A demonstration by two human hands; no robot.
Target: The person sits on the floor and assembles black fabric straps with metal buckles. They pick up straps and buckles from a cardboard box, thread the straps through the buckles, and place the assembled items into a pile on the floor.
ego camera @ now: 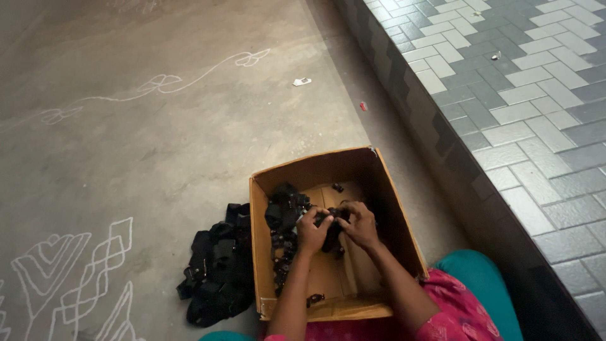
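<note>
Black strap piece (331, 232) sits between both hands, held inside the cardboard box (391, 208), roughly mid-box and just above its floor. Left hand (311, 230) is clenched on the left end of the piece, fingers curled over it. Right hand (360, 224) grips the right end, fingers bent down over the top. Hands are almost touching each other, knuckles up. Exact shape of the piece can't be made out; it's dark and mostly covered by the fingers.

Box is open-topped, flaps up, and stands on the concrete floor (189, 139) right in front of the person's lap. Inside, along the left wall, a loose pile of black straps (283, 221) runs from the far left corner down toward the near edge. One small black bit (338, 187) lies alone near the far wall, another (315, 298) near the near left corner. Right half of the box floor is bare cardboard.

Outside the box, touching its left wall, a second heap of black straps (214, 271) lies on the floor.

White chalk line patterns (82, 278) mark the floor at left and far left. Small white scrap (302, 81) and a red speck (363, 106) lie well beyond the box. Grey tiled raised ledge (517, 95) runs along the right side.
</note>
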